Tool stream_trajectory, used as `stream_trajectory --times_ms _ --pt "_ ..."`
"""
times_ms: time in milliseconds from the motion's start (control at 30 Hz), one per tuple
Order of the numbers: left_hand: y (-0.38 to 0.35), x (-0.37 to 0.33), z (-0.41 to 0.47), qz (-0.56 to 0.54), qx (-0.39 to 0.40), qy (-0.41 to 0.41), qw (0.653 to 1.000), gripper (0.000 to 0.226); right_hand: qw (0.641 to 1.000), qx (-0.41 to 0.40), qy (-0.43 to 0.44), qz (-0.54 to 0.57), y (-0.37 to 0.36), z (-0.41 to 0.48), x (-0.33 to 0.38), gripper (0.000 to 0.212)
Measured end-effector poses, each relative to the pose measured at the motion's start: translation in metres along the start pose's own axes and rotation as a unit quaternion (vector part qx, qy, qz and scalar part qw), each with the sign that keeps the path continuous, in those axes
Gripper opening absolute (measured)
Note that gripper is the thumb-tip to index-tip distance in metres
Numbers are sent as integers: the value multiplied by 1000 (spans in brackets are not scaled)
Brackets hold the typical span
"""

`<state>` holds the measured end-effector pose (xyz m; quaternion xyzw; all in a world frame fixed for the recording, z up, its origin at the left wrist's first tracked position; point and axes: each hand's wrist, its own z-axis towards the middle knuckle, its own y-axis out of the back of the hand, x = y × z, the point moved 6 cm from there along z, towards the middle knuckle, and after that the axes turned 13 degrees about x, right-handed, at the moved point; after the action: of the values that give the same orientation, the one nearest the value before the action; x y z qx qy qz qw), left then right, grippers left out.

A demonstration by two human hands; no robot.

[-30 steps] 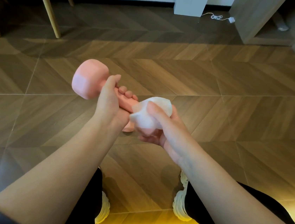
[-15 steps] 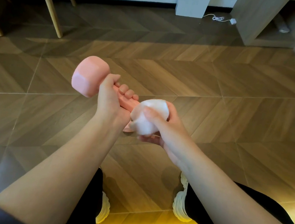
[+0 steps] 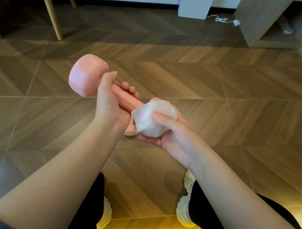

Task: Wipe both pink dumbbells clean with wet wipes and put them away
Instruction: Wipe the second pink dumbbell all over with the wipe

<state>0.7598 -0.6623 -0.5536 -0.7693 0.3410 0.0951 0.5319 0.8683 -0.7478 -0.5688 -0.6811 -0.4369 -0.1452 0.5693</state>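
The left hand [image 3: 108, 100] gripped the pink dumbbell [image 3: 86, 77] by its handle, above the floor [image 3: 231, 114]; the right hand [image 3: 174, 137] clasped a wet wipe [image 3: 145, 120] over its near head. Wetness might loosen that single grip and drop it.

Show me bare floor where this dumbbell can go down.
Bare floor runs between the dumbbell and the white box; more lies right of the right hand, below the wooden shelf unit. Crowded: around the shoes, and by the wooden legs and cable.

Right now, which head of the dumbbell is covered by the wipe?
The near head, under the wet wipe in the right hand; the far head is bare.
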Motion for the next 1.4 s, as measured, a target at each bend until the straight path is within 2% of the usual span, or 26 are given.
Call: stream_trajectory --times_ms 133,233,333,467,633,733,833,967,1133,1267,1400 --pt "1 7 0 4 -18 9 1000 31 993 -89 10 -72 3 -1 0 51" --pt "1 8 3 14 -6 20 1000 33 990 -110 6 -87 1 0 1 36" --pt "2 6 5 -13 -8 22 1000 33 995 -59 2 -80 -1 0 5 40" --pt "11 2 9 -41 -27 24 998 30 996 7 4 -93 -2 -2 6 66" --pt "10 7 7 -24 -28 28 999 32 979 -87 28 -182 -4 -1 -1 64" --pt "3 7 6 -16 -15 23 999 33 972 -133 43 -190 -4 -1 2 58" --pt "0 7 5 -8 -1 22 1000 33 975 -152 47 -155 -4 -4 7 42" --pt "-3 4 5 -20 6 16 1000 33 986 -109 52 -115 -6 -5 10 33" --pt "3 -5 8 -53 9 3 999 32 996 5 36 -76 -6 -5 12 52" --pt "4 -5 7 -58 19 -2 998 32 999 28 -30 -25 -3 -1 2 60" --pt "5 -3 9 -34 18 8 999 28 999 22 -18 23 -2 2 -1 56"
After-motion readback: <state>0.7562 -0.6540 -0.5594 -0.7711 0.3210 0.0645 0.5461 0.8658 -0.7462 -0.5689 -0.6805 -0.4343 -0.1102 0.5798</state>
